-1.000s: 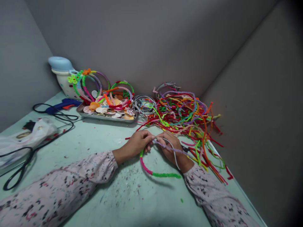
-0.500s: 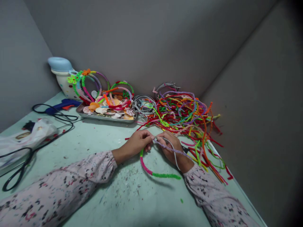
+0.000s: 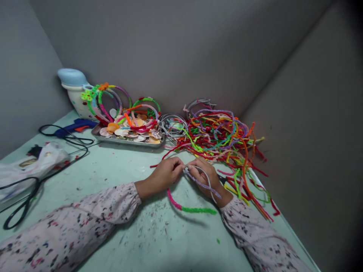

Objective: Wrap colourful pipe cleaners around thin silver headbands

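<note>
Head view: nearest, two floral sleeves (image 3: 93, 209) rest along the pale green worktop (image 3: 159, 241). A pink-and-green fuzzy length (image 3: 197, 210) curves out from under the left hand (image 3: 169, 172); the green stretch seen above the pink half a second ago is now hidden. The left hand's grip is clenched on the pale wire (image 3: 209, 182), knuckles rolled further over than before. Just beside it, the right hand (image 3: 205, 176) has its grip pinched on the same wire, which arcs back over the wrist. From between the hands runs a purple pipe cleaner (image 3: 202, 184); its loose tail, formerly reaching the right cuff, now ends shorter, over the wrist. Beyond are a plastic bag (image 3: 51, 158), a heaped tangle of pipe cleaners (image 3: 218, 132), a metal tray (image 3: 127, 142) of seashells (image 3: 121, 132) and fuzzy-wrapped hoops (image 3: 120, 102), and wire coils (image 3: 167, 126), unchanged.
</note>
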Demonstrator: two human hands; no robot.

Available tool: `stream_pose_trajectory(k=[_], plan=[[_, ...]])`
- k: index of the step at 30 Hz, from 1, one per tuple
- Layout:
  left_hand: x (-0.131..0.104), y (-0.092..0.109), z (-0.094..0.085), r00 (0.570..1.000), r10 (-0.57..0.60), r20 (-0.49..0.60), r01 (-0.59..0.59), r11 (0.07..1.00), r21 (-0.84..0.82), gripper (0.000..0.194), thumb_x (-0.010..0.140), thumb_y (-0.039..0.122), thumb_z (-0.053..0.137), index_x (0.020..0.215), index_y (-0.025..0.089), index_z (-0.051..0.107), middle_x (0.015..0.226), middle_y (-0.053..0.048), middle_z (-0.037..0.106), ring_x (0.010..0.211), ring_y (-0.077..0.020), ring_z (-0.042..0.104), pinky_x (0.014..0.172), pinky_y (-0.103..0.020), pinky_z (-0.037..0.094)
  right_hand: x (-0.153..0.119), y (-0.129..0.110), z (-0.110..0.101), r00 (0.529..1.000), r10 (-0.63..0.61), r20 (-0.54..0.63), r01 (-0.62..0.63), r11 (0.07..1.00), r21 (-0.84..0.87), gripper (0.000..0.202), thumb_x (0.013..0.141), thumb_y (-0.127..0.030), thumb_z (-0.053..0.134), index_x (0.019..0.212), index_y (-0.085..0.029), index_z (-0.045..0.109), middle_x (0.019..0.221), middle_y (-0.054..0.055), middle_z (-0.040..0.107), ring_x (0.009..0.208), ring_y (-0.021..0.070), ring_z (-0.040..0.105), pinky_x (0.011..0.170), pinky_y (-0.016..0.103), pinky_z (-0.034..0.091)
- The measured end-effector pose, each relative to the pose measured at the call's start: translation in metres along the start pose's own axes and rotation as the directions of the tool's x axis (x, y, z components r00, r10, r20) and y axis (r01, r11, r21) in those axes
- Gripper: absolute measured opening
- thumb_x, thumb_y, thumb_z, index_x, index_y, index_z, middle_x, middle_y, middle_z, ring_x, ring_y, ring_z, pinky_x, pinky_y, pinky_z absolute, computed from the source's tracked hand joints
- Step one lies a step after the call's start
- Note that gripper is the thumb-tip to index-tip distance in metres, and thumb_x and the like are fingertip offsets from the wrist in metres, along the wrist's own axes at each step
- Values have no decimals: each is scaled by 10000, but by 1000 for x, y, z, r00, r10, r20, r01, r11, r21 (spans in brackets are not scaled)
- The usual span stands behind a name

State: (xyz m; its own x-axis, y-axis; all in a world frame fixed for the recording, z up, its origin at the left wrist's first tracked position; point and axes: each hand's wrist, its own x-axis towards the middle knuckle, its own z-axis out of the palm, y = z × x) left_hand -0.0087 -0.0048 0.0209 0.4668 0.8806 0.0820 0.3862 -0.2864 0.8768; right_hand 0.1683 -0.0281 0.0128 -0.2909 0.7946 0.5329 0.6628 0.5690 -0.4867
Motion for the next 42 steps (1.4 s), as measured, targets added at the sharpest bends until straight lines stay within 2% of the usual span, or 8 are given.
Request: stream_pose_trajectory(k=[5, 13, 21, 27, 31, 36, 42], plan=[[1, 1, -1, 996, 80, -31, -77, 993, 90, 176, 841, 255, 463, 753, 163, 584, 656, -8, 576, 617, -125, 496, 581, -230, 362, -1, 1, 1, 1000, -5, 8, 5, 1000, -6, 161, 901, -233, 470, 819, -191, 603, 739, 43, 611, 715, 169, 562, 665, 290, 437], [0, -4, 1, 999, 35, -35, -37, 998, -47, 187, 823, 312, 500, 796, 162, 608, 674, -6, 586, 609, -121, 499, 544, -217, 351, -1, 3, 1, 1000, 3, -17, -4, 1000, -15, 156, 898, -236, 467, 816, -194, 593, 744, 39, 599, 734, 178, 559, 685, 304, 431], [2, -4, 0, 995, 82, -63, -76, 992, 98, 154, 810, 257, 500, 783, 155, 612, 713, -18, 622, 626, -121, 508, 573, -228, 348, -1, 0, 1, 1000, 17, -5, -17, 1000, -15, 150, 895, -218, 471, 804, -188, 587, 744, 43, 600, 740, 180, 560, 693, 308, 425], [0, -3, 0, 992, 94, -82, -81, 987, 139, 134, 800, 245, 511, 752, 159, 603, 690, -17, 614, 615, -122, 504, 570, -227, 338, -2, -1, 2, 1000, 11, -14, -11, 1000, 3, 145, 893, -222, 479, 800, -193, 586, 738, 38, 601, 724, 175, 559, 675, 299, 424], [1, -3, 0, 995, 75, -73, -70, 995, 73, 153, 808, 270, 512, 762, 159, 607, 695, -16, 611, 617, -121, 496, 565, -222, 339, -2, 0, 3, 1000, 18, -24, -18, 1000, -8, 145, 895, -221, 477, 801, -195, 584, 742, 35, 601, 730, 176, 558, 678, 298, 417], [0, -3, 0, 998, 48, -43, -50, 997, -65, 179, 830, 308, 494, 843, 169, 606, 721, -9, 606, 630, -122, 513, 558, -215, 364, -2, 2, 3, 994, 85, -73, -86, 996, -10, 136, 894, -214, 479, 811, -199, 585, 751, 30, 600, 737, 177, 554, 690, 299, 408], [1, -7, 0, 999, -28, -18, 26, 993, -119, 189, 835, 324, 476, 794, 169, 576, 604, 14, 553, 540, -112, 497, 500, -210, 345, -1, 2, 1, 992, 92, -89, -92, 996, 4, 129, 887, -203, 484, 820, -197, 594, 733, 26, 593, 727, 179, 553, 693, 301, 411]])
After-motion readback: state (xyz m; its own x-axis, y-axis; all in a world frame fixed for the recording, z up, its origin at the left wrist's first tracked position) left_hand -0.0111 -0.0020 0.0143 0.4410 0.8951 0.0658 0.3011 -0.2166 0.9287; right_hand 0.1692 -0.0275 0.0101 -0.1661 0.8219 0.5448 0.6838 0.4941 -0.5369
